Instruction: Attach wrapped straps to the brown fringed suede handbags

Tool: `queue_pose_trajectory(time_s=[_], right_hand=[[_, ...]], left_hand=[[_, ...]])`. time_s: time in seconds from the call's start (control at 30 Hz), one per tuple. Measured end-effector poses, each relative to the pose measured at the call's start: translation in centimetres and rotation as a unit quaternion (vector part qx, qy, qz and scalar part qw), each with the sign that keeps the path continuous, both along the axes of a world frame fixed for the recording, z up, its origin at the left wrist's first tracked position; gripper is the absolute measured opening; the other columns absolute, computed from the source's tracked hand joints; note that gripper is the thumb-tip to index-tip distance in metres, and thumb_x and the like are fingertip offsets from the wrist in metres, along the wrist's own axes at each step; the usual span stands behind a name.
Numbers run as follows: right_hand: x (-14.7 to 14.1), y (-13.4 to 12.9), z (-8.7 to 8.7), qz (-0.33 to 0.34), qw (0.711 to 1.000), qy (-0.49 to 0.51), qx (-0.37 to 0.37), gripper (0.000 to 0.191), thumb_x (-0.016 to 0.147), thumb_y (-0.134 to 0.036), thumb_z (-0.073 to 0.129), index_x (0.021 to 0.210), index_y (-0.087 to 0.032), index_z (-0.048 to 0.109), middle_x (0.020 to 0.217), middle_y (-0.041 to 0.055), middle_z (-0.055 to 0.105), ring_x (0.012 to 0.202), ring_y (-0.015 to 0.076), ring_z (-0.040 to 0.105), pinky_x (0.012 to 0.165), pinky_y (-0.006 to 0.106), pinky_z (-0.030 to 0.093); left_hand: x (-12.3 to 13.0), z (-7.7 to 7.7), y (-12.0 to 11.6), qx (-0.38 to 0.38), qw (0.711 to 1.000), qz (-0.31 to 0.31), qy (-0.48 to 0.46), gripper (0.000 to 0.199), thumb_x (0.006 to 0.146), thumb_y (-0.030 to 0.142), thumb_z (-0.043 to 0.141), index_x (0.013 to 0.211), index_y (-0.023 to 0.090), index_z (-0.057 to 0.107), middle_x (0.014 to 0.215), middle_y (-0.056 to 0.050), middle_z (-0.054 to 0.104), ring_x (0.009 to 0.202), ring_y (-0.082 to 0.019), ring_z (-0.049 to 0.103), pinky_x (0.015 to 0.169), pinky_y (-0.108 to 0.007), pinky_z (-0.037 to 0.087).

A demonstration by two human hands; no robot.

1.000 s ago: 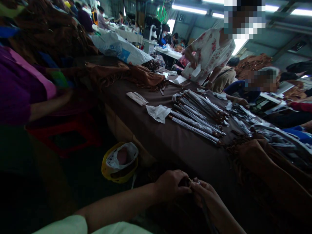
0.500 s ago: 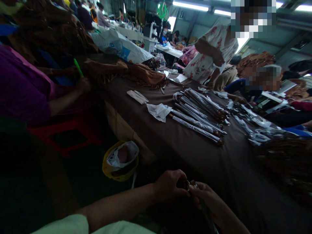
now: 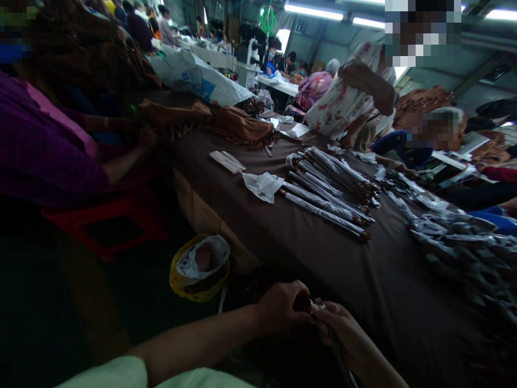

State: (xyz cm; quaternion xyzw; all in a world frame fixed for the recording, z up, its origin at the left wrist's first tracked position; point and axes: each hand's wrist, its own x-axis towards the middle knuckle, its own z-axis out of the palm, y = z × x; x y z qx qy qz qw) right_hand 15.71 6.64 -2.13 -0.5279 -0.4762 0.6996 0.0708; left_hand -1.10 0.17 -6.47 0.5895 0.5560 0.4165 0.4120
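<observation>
Fingers of both hands, left [image 3: 285, 306] and right [image 3: 333, 320], pinched on a small metal fitting [image 3: 311, 307].
A dark strap [image 3: 341, 358] hangs below, beside the cloth-covered bench [image 3: 319, 253].

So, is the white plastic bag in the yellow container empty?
Not empty: the white plastic bag gapes open, with a pinkish thing inside.

Dark narrow strap [image 3: 342, 360], slanted, partly shadowed; small shiny metal piece [image 3: 311, 307] near upper end
</observation>
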Motion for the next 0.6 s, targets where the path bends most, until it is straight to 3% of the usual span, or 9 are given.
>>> queue_pose_trajectory(time_s=[0.17,0.37,0.6], right_hand=[[-0.4,-0.3,-0.1,0.033,0.995,-0.045,0.085,0.050,0.063,-0.063,0.072,0.059,-0.016,0.056,0.042,-0.0066,0.044,0.035,0.0044,0.034,0.038,0.019,0.025],[-0.6,-0.8,1.6,0.067,0.982,-0.039,0.172,0.046,0.071,-0.061,0.066,0.065,-0.016,0.059,0.042,-0.0061,0.046,0.039,0.0061,0.036,0.044,0.020,0.028],[0.0,-0.3,1.6,0.121,0.977,-0.006,0.176,0.043,0.074,-0.057,0.065,0.064,-0.016,0.059,0.042,-0.0052,0.047,0.037,0.0062,0.035,0.041,0.021,0.028]], left_hand=[[0.0,0.3,-0.1,-0.047,0.999,0.016,0.022,0.050,0.072,0.053,0.069,0.107,0.019,0.058,0.099,-0.004,0.068,0.088,-0.020,0.063,0.073,-0.025,0.044],[-0.3,1.2,-0.4,-0.039,0.999,0.013,0.026,0.048,0.073,0.054,0.068,0.105,0.019,0.062,0.095,-0.003,0.069,0.084,-0.018,0.063,0.070,-0.024,0.043],[-0.4,0.6,-0.7,0.057,0.998,-0.012,0.001,0.047,0.075,0.055,0.067,0.102,0.018,0.067,0.096,-0.004,0.070,0.085,-0.017,0.064,0.074,-0.023,0.043]])
